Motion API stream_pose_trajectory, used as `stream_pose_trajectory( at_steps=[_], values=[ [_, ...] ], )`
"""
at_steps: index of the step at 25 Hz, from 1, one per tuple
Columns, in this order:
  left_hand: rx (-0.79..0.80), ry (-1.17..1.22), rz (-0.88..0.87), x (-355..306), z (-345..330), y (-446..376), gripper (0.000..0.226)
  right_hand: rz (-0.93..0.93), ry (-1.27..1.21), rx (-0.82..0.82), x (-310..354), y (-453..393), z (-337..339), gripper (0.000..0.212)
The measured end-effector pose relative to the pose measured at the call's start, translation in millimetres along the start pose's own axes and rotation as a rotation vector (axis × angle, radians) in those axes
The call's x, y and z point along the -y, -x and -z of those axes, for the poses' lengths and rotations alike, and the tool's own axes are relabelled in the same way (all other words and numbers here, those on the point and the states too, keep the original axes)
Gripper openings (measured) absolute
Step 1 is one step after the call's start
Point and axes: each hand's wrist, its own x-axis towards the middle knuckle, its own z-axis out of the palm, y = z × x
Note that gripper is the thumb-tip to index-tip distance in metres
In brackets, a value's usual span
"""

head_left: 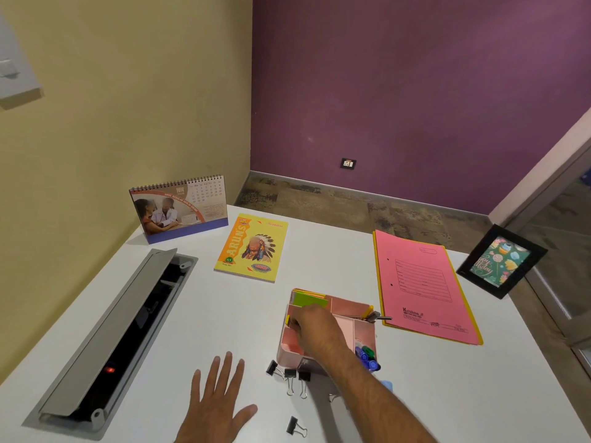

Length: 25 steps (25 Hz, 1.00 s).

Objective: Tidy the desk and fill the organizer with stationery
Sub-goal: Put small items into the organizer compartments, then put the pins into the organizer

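Organizer [343,318], pink, sits mid-desk w/ right hand [315,327] reaching into its left compartment; can't tell if fingers pinch anything. Left hand [217,401] lies flat, fingers spread, on desk [447,388]. Filling step prob underway. Next: binder clips [292,377] just beside organizer's near edge need picking up.

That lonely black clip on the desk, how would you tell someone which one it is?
Start at the pink organizer near the front of the white desk. Three black clips sit bunched at its front left corner. The one you mean, the lone clip, lies closer to the person than those, by itself, to the right of the flat left hand.
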Motion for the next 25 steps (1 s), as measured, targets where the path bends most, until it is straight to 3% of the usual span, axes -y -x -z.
stream_pose_trajectory(
  at_steps=[9,12,15,17,22,25],
  values=[
    [-0.010,-0.049,-0.018,2,-1,-3,0.089,-0.023,-0.112,-0.096,-2,10,1,0.013],
    [-0.010,-0.049,-0.019,2,-1,-3,0.088,-0.046,-0.260,-0.368,-15,28,15,0.011],
    [-0.007,-0.055,-0.015,2,-1,-2,0.087,-0.212,-0.404,-0.681,-42,56,32,0.012],
    [-0.009,-0.055,-0.010,1,-1,-2,0.085,-0.380,-0.517,-0.766,-65,78,33,0.013],
    [0.005,-0.083,-0.004,2,-5,-1,0.083,-0.919,-0.694,-0.631,-115,137,-18,0.013],
    [-0.001,-0.098,-0.004,2,-5,0,0.081,-1.050,-0.619,-0.434,-118,159,-48,0.025]
  ],
)
